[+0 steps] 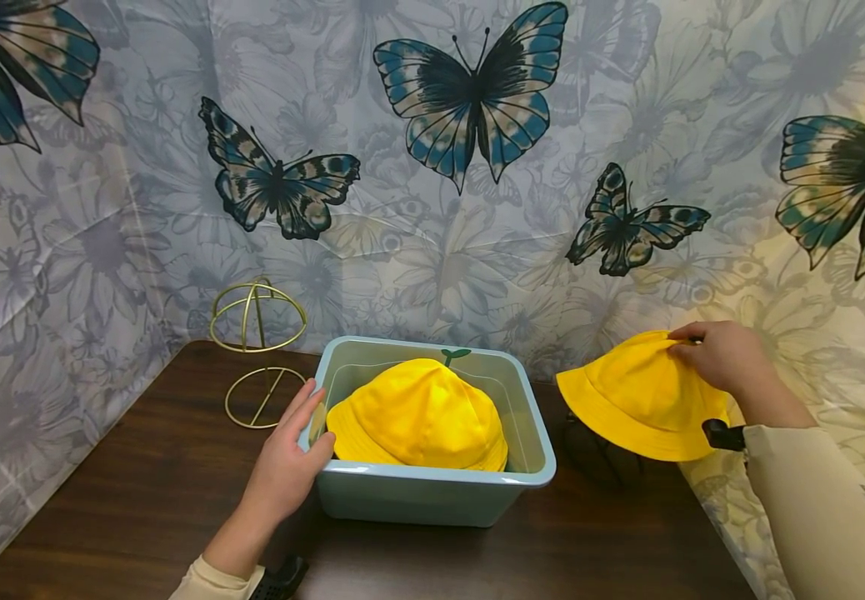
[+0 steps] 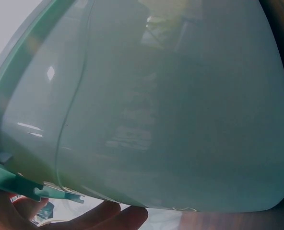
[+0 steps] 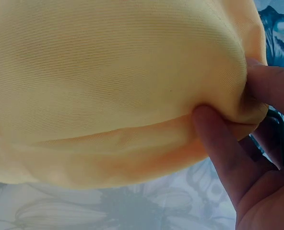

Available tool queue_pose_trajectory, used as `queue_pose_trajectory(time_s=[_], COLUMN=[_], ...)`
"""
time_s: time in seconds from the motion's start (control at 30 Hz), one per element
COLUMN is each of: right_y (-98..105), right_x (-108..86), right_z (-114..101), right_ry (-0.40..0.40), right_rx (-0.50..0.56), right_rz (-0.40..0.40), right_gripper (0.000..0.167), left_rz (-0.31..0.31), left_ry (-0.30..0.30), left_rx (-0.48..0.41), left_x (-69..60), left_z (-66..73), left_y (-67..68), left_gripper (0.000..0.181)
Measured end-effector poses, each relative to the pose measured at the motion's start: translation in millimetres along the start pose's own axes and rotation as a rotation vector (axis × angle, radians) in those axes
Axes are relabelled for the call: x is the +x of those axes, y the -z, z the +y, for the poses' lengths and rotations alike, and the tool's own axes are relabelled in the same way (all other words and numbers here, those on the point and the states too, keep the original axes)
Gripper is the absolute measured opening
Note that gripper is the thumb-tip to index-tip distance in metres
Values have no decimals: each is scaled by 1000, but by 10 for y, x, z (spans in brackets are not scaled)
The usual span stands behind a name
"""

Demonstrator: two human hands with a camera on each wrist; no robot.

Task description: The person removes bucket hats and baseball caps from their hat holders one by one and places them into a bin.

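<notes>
A yellow brimmed hat [image 1: 631,392] is at the right, above a dark wire stand [image 1: 605,450] mostly hidden beneath its brim. My right hand [image 1: 725,362] pinches the fabric of its crown; thumb and finger [image 3: 218,148] fold the cloth in the right wrist view. Another yellow hat [image 1: 421,417] lies crown up inside a pale blue-green plastic basin [image 1: 410,496]. Against the basin's left side rests my left hand [image 1: 282,475], its fingers fairly straight and its thumb near the rim. The basin's wall [image 2: 180,120] fills most of the left wrist view.
A gold wire stand [image 1: 258,350] with round hoops stands behind and left of the basin. All this is on a dark brown wooden table [image 1: 125,500]. A butterfly-print cloth [image 1: 432,250] hangs behind the table and down its sides.
</notes>
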State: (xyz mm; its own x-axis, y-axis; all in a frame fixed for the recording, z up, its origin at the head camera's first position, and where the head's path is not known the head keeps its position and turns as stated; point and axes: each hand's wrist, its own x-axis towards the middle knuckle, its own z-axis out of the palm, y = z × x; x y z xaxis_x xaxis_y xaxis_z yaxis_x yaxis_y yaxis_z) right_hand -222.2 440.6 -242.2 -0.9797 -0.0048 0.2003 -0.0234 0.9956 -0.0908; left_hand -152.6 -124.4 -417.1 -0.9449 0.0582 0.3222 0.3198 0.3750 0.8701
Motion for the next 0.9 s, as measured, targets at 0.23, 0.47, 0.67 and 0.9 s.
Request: queue_pose_trajectory(time_s=[0.23,0.47,0.67,0.9], right_y=[20,49,89,147], right_x=[-11,-5,-1,13], right_z=[39,64,71,61], right_ry=[-21,-24,-44,-79], right_rx=[-14,2,48,103], right_rz=[9,20,9,-3], right_gripper=[40,40,40,43], left_rz=[1,0,2,3], left_ry=[0,3,2,-2], left_rx=[2,2,4,3], left_x=[0,0,0,8], left_z=[-3,2,-6,-14], left_y=[-4,-2,-6,-2], left_gripper=[60,59,59,60])
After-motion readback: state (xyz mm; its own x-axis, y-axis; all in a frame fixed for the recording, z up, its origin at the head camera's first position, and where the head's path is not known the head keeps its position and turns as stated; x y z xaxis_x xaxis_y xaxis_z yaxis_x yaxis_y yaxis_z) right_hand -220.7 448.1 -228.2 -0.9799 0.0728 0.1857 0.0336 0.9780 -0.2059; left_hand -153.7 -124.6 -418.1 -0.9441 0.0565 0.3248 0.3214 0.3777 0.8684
